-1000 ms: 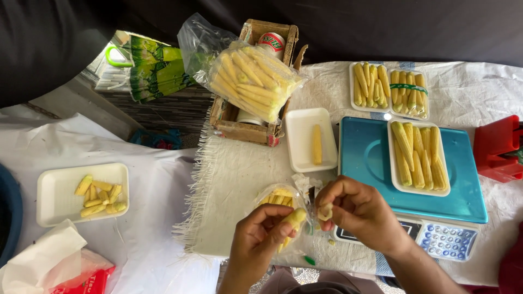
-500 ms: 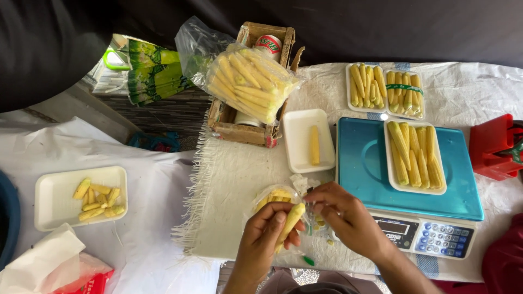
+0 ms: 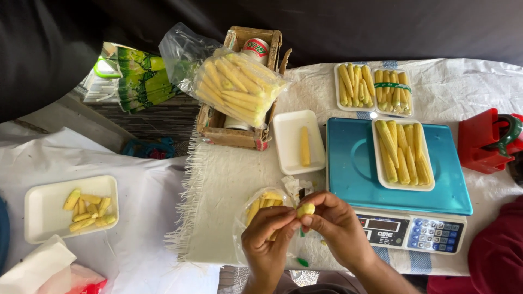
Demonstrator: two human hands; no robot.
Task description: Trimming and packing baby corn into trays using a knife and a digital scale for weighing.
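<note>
Both hands meet low in the middle of the head view. My left hand and my right hand pinch one piece of yellow baby corn between their fingertips. Just under and left of them lies a small clear bag of baby corn on the white cloth. A white foam tray with a single baby corn on it sits just beyond the hands.
A teal digital scale carries a tray of baby corn. Two packed trays lie behind it. A big bag of baby corn rests on a cardboard box. Another tray of cut pieces sits left; a red dispenser right.
The hands have drawn closer together and the baby corn now stands end-on between the fingertips, above the small bag. The view has shifted slightly.
</note>
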